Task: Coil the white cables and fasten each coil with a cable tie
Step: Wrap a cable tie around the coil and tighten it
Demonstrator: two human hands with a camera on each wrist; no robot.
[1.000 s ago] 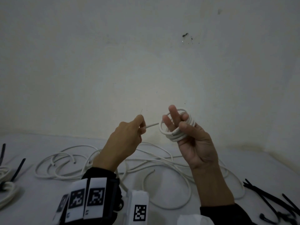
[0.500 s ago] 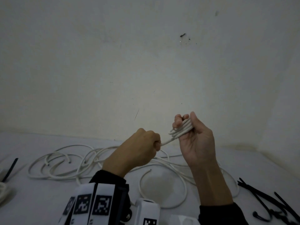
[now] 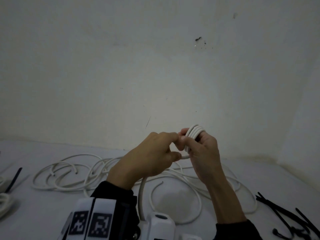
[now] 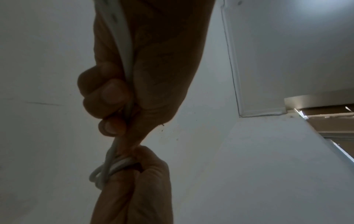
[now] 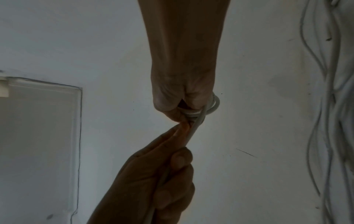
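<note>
I hold a small coil of white cable [image 3: 195,131] up in front of the wall, and my right hand [image 3: 199,144] grips it with the fingers curled round the loops. My left hand [image 3: 173,153] is right against it. It pinches the free strand [image 3: 185,157] where it leaves the coil. In the left wrist view the strand [image 4: 124,45] runs through my left fist [image 4: 114,94] down to the coil [image 4: 107,171]. The right wrist view shows the right hand [image 5: 182,98] on the coil [image 5: 212,106] and the left hand [image 5: 162,174] below it.
Several loose white cables [image 3: 69,170] sprawl over the white surface [image 3: 43,219] below my hands. Black cable ties [image 3: 285,213] lie at the right, and one more tie [image 3: 14,177] at the left. A tied coil [image 3: 3,200] sits at the far left edge. The wall is close behind.
My left hand has come across to the right hand, bringing the strand to the coil. The right fingers, spread a second ago, have curled round the loops.
</note>
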